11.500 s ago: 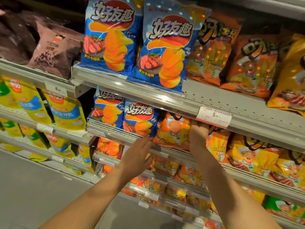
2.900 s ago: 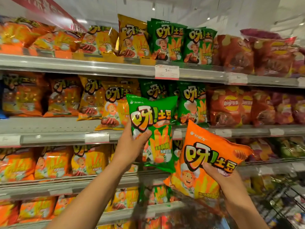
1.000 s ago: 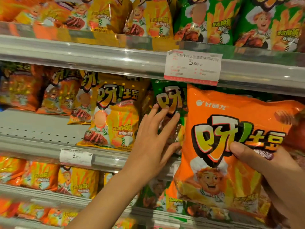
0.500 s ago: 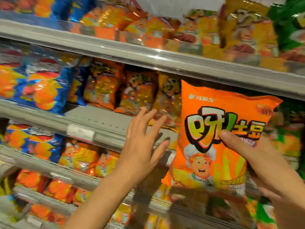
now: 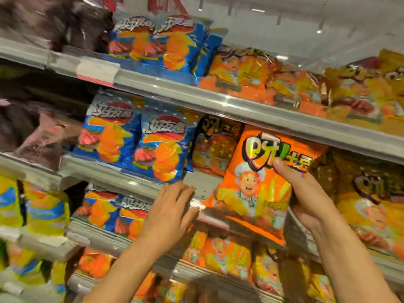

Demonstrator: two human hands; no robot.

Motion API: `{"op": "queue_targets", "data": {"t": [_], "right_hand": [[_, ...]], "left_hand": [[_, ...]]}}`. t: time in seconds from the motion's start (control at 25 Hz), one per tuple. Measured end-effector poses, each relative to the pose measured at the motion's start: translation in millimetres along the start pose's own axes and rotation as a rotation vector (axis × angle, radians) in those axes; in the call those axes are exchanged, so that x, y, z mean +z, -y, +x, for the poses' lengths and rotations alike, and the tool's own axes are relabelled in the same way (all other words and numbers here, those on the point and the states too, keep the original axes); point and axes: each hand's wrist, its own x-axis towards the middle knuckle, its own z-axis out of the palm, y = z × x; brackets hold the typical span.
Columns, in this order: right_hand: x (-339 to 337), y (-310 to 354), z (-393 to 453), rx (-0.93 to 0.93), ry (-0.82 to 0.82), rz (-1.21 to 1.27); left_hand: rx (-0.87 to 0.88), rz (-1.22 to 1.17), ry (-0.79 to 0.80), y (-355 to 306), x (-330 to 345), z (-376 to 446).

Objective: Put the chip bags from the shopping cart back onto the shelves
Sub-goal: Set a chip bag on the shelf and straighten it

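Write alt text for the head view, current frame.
The right hand holds an orange chip bag up to a bare gap on a supermarket shelf, while the empty left hand rests open at the shelf edge. Blue chip bags stand left of the gap.

We see the right hand gripping an orange chip bag at the middle shelf, thumb on its front. Left hand lies flat and empty on the shelf edge, beside blue chip bags.

"呀!土豆" on orange bag (rest blurred)
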Motion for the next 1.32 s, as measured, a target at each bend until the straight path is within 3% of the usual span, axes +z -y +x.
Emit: {"op": "queue_targets", "data": {"t": [0.2,0.6,0.88,1.08,1.24,1.32], "right_hand": [[37.5,-3.3,56.0,0.031,-0.114,-0.017],[74.6,-51.1,103.4,0.390,-0.038,0.130],[73.2,-67.9,122.1,0.254,-0.177,0.203],[75.2,-79.2,120.3,0.193,-0.331,0.122],[76.0,-70.6,95.3,0.283,-0.056,0.082],[70.4,-69.7,87.2,0.215,-0.089,0.039]], "left_hand": [[0.104,-0.053,-0.081,21.0,15.4,-12.9],[0.113,-0.046,-0.097,22.1,20.9,-11.9],[0.088,-0.030,-0.137,19.1,27.0,-8.8],[0.106,-0.012,-0.214,6.0,29.1,-9.1],[0.142,0.018,-0.223,-12.1,30.4,-4.0],[0.108,0.013,-0.214,-12.0,30.1,-1.7]]}}
